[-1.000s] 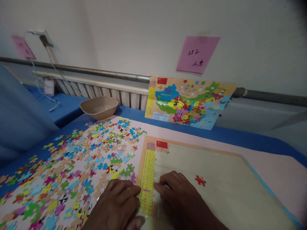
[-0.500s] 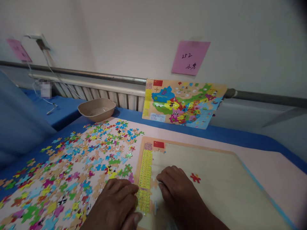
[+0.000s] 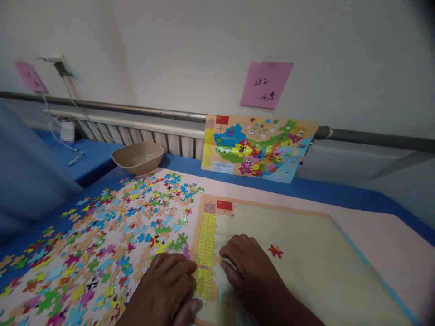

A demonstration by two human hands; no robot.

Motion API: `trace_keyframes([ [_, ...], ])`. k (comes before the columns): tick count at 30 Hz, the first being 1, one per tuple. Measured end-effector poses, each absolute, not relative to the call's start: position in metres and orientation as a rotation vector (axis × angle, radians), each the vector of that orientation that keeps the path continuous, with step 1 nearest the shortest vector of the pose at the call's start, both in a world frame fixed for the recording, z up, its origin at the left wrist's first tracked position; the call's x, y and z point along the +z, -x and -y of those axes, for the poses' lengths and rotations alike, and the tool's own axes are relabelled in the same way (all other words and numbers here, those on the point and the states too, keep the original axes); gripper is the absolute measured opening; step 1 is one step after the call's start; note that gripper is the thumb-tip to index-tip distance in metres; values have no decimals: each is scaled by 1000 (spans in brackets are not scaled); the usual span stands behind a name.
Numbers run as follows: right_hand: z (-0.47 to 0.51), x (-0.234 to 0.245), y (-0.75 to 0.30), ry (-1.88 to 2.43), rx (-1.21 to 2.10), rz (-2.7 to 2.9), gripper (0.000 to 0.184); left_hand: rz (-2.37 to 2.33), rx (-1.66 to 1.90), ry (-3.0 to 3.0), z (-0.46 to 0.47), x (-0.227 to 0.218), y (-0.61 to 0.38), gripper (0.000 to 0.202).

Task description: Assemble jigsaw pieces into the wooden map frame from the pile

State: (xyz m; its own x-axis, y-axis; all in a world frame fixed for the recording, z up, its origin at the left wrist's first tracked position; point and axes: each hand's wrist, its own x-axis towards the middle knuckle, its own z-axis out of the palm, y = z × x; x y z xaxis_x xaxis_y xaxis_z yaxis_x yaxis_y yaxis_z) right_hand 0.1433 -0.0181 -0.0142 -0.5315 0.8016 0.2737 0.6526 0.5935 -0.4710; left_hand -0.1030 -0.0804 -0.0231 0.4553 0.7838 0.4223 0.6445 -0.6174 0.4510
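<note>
A puzzle board with an orange rim lies in front of me. A yellow strip of fitted pieces runs down its left edge under a red flag piece. My left hand lies flat beside the board, fingertips touching the strip's lower end. My right hand presses down on the board just right of the strip, fingers bent over pale pieces. A lone red piece lies on the bare board to the right of that hand.
Several loose coloured puzzle pieces cover the pink mat on the left. A tan bowl stands behind them. A finished map picture leans against the radiator. A pink note hangs on the wall; blue cloth bulges at far left.
My right hand has slid a little forward and left along the strip. My left hand has hardly moved. The view has tilted slightly.
</note>
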Motion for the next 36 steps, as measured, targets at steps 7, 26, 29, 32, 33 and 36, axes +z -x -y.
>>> trace_keyframes([
  [7, 17, -20, -144, 1124, 416, 2355, 21, -1196, 895, -2506, 79, -19, 104, 13],
  [26, 9, 0, -143, 1120, 488, 2233, 19, -1470, 1230, -2607, 86, -2, 144, 15],
  [29, 11, 5, -142, 1131, 481, 2252, 18, -1479, 1215, -2654, 87, -1, 143, 14],
  [32, 12, 13, -145, 1150, 474, 2276, 18, -1479, 1226, -2697, 86, 3, 140, 12],
  [33, 13, 16, -147, 1162, 467, 2280, 17, -1479, 1235, -2707, 86, 5, 140, 12],
  [36, 16, 24, -153, 1201, 442, 2313, 18, -1495, 1262, -2722, 87, 10, 140, 11],
])
